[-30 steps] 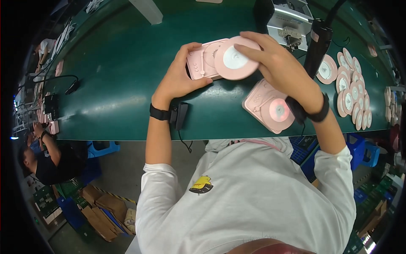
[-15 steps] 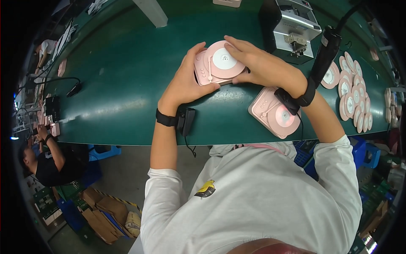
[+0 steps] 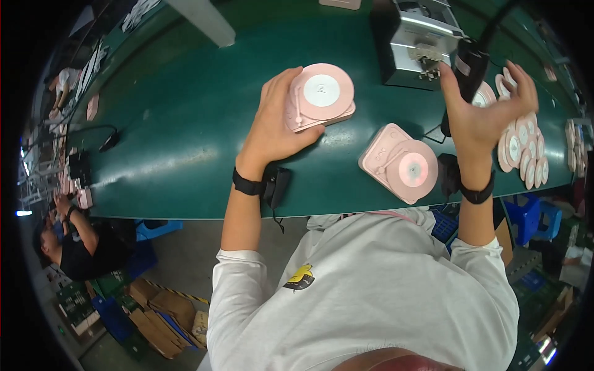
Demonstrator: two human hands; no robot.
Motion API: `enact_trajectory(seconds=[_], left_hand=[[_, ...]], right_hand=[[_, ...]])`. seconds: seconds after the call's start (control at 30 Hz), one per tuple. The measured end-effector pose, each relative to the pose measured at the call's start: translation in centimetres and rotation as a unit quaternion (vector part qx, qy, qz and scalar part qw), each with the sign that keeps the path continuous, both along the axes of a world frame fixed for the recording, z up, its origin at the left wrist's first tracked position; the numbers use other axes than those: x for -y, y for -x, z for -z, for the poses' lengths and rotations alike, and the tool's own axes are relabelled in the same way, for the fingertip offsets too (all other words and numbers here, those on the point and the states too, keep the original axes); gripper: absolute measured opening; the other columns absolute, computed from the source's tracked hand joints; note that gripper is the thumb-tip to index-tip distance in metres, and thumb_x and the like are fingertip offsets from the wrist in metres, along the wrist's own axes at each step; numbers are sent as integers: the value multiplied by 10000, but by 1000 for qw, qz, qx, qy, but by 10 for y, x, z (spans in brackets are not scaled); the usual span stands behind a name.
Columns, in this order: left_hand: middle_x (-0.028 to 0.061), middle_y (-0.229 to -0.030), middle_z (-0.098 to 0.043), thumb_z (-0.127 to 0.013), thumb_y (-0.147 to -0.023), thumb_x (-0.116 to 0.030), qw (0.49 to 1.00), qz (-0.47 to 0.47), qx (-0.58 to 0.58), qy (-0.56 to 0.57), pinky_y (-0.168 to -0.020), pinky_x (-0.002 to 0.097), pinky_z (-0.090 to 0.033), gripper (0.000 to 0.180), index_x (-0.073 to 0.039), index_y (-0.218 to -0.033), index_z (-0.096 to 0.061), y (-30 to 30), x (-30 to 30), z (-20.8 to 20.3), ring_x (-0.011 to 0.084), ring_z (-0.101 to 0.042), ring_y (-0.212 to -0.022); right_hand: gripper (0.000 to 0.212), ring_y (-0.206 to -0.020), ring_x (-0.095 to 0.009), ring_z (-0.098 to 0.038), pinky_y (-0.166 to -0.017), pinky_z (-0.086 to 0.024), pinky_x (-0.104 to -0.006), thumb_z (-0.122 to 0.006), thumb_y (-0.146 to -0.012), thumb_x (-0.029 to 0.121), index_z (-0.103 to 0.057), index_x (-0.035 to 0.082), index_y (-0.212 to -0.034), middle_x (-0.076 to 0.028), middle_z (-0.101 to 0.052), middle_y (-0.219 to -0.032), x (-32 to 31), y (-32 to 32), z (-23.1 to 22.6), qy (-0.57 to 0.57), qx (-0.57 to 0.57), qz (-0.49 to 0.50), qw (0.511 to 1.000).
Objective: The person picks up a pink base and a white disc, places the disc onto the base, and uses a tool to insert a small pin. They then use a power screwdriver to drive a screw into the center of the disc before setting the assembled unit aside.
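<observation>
One pink turntable base (image 3: 307, 123), apparently resting on the green table (image 3: 179, 130), clasped at its left side and near edge by the fingers and thumb of the left hand (image 3: 275, 117). One pink disc with a white centre (image 3: 322, 90), lying over that base; a second earlier the right hand had held it partly clear of it, and half a second earlier both hands had cupped the pair. One right hand (image 3: 486, 120), since drawn away, thumb and fingers spread well apart, nothing seen between them; from where I stood it was beside a black cylindrical tool (image 3: 469, 67) and near the loose pink discs (image 3: 523, 145). One further pink turntable (image 3: 399, 162), disc on, centre glowing reddish, lying untouched nearer the body. My reading: the disc had been placed, leaving one steadying hand; whether it was fully seated I could not tell.
</observation>
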State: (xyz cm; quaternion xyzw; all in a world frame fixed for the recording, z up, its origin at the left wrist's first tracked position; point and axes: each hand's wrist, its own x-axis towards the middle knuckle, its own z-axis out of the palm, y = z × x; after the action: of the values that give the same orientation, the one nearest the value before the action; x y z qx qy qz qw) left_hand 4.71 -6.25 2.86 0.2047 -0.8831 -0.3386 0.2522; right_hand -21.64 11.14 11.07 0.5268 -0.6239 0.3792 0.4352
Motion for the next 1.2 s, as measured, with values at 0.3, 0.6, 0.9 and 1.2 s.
enact_trajectory(seconds=[0.3,0.6,0.9,1.2], left_hand=[[230,-1489,-511,-912,-690,-379,995,7,24,99,-1118,509,-396,834,-21,-1362,-570,53,-18,5,418,-482,-1342],[191,-1490,-529,-887,-707,-414,994,44,10,97,-1118,498,-374,801,-38,-1350,-594,72,-25,9,391,-492,-1338],[181,-1490,-530,-885,-701,-414,995,46,3,87,-1116,500,-361,798,-51,-1352,-600,69,-29,8,380,-484,-1343],[185,-1499,-517,-878,-709,-437,995,45,-1,92,-1121,498,-356,806,-46,-1356,-598,65,-30,11,384,-474,-1354]], right_hand=[[452,-904,-130,-642,-807,-522,-301,-833,-880,186,-588,-25,-1196,-39,-677,-963,-17,59,-13,37,539,-231,809],[217,-456,-121,-556,-446,-422,-265,-714,-937,127,-633,4,-778,-41,-604,-591,38,38,-51,51,469,-324,820],[174,-451,-120,-532,-445,-419,-261,-714,-924,116,-632,4,-820,-38,-588,-589,54,58,-16,81,495,-592,631],[172,-450,-123,-521,-462,-431,-268,-717,-907,124,-616,10,-825,-40,-570,-583,46,39,-45,55,511,-333,790]])
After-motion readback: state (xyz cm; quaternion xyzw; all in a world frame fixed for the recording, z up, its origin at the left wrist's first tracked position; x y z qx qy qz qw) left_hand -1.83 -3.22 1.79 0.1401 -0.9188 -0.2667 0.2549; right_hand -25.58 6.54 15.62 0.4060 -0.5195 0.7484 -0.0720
